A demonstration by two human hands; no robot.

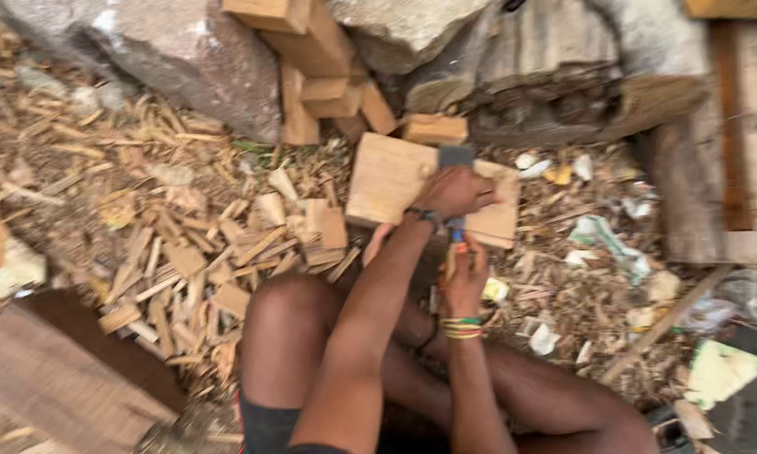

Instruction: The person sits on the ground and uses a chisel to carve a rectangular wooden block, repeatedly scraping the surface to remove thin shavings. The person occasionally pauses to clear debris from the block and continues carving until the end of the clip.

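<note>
Here you sat on the ground (101,168) with knees drawn up, both arms reaching forward between them. Your left hand (456,190) lay on top of the block (387,181), a pale square piece of wood, fingers curled over its upper face near the far right edge and pressing down. The block rested flat on the ground just ahead of your knees, its near edge toward you. Your right hand (462,282) was closed in a fist around the handle of a tool (456,156); the handle ran up under the left hand, and the tool's grey, flat metal head showed at the block's far edge, just beyond the left fingers. The picture was blurred, so you could not tell from it whether the head touched the wood or what kind of tool it was.

A dark band circled the left wrist; yellow and green bands (462,328) circled the right.

Left of the block lay a thick litter of chips (185,261), spread across the ground to your left knee. Beyond the block stood stacked offcuts (311,50), leaning against rocks (193,59). A plank (59,378) lay at the near left corner of the view. Scraps of paper and plastic (601,235) were scattered to the right of the block, near a weathered board (731,168).
</note>
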